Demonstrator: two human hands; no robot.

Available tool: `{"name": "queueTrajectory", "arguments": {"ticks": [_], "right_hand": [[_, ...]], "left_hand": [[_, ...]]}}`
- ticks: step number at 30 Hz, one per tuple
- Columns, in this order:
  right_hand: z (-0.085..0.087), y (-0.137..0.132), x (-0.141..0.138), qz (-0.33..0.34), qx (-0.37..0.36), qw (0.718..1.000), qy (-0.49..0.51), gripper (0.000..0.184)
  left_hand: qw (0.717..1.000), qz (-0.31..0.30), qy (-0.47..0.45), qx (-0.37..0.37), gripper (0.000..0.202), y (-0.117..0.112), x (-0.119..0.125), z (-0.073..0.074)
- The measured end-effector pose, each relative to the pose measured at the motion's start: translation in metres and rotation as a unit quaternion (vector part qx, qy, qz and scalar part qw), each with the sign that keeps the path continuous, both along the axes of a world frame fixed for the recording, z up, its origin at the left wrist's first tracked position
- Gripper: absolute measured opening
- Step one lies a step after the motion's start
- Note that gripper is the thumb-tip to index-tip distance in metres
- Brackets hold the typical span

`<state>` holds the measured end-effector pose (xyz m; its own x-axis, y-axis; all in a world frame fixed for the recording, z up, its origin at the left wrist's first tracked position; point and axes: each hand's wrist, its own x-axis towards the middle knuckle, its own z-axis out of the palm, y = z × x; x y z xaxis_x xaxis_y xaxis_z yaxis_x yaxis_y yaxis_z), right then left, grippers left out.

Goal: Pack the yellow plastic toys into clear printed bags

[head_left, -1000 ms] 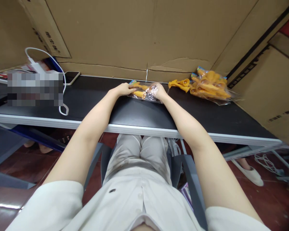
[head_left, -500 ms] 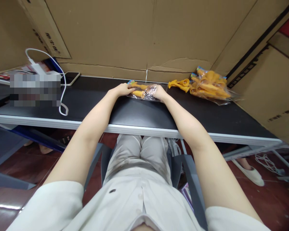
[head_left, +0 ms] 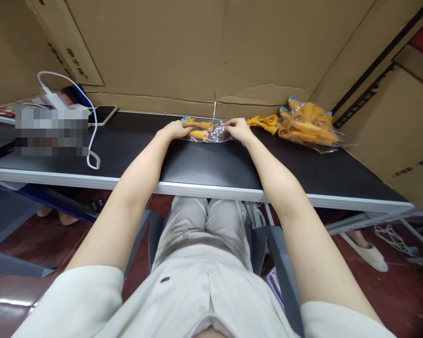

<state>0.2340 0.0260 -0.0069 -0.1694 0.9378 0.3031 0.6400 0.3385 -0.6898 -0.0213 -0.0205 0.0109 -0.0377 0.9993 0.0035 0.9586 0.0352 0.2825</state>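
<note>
A clear plastic bag lies stretched between my hands on the black table. Inside it are yellow plastic pieces with flared ends, and a colourful label shows at its left end. My left hand is closed on that labelled end. With fingertips pinched, my right hand holds the bag's other end. Just right of that hand lie loose yellow pieces of the same look. Farther right is a pile of filled bags with similar yellow pieces.
Cardboard walls stand behind and to the right of the table. On the left lie a phone, a white cable and a blurred-out object. A foot in a light shoe shows below at right.
My right hand has moved slightly right and up, from over the bag to its right end. The yellow pieces now sit farther left, and more bare film shows.
</note>
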Motion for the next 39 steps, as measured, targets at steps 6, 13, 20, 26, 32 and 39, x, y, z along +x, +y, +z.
{"name": "queueTrajectory", "arguments": {"ticks": [6, 13, 20, 26, 32, 39], "right_hand": [[0.012, 0.01, 0.046, -0.18, 0.136, 0.964, -0.144, 0.049], [0.004, -0.002, 0.079, -0.288, 0.088, 0.93, -0.21, 0.074], [0.005, -0.006, 0.078, -0.273, 0.036, 0.943, -0.185, 0.074], [0.004, -0.004, 0.08, -0.267, 0.06, 0.952, -0.137, 0.049], [0.004, -0.001, 0.076, -0.248, 0.083, 0.957, -0.128, 0.035], [0.003, 0.009, 0.067, -0.206, 0.067, 0.948, -0.233, 0.048]], "left_hand": [[0.998, 0.065, -0.009, 0.015, 0.064, 0.012, -0.012, -0.008], [0.994, 0.102, -0.03, 0.022, 0.066, 0.008, -0.011, -0.005], [0.993, 0.106, -0.034, 0.022, 0.064, 0.007, -0.01, -0.004], [0.994, 0.101, -0.02, 0.021, 0.062, 0.004, -0.007, -0.003], [0.993, 0.115, -0.008, 0.022, 0.061, 0.003, -0.005, -0.003], [0.994, 0.105, 0.002, 0.02, 0.059, 0.008, -0.007, -0.006]]}}
